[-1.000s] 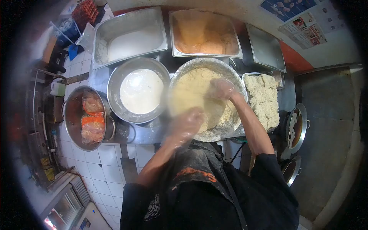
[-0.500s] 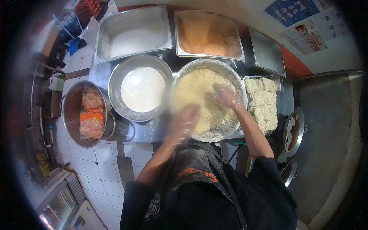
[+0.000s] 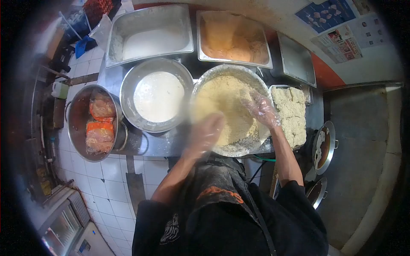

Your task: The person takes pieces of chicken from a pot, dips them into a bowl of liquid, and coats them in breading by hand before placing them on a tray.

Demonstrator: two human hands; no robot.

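A wide metal bowl [image 3: 204, 79] holds pale yellow, crumbly breading or flour, partly smeared by motion. My left hand [image 3: 208, 131], in a clear plastic glove, is over the bowl's near left side; motion blurs its fingers too much to tell their shape. On the right side, my right hand [image 3: 261, 110], gloved the same way, has its fingers stretched out over the breading. Nothing shows gripped in it. Just left of this bowl is another metal bowl [image 3: 128, 96] with white liquid or batter [image 3: 159, 96]. A tray of breaded pieces [image 3: 289, 113] lies right of my right hand.
Behind the bowls stand metal pans with white powder [image 3: 149, 45], orange-tinted contents [image 3: 232, 40] and a third pan [image 3: 297, 59]. A big pot [image 3: 77, 128] with bagged raw meat [image 3: 101, 136] is at left. Pans with brown contents [image 3: 324, 147] sit at the right.
My right hand has shifted slightly right and up, towards the bowl's rim. My left hand stays blurred in nearly the same place. The view has tilted a little.
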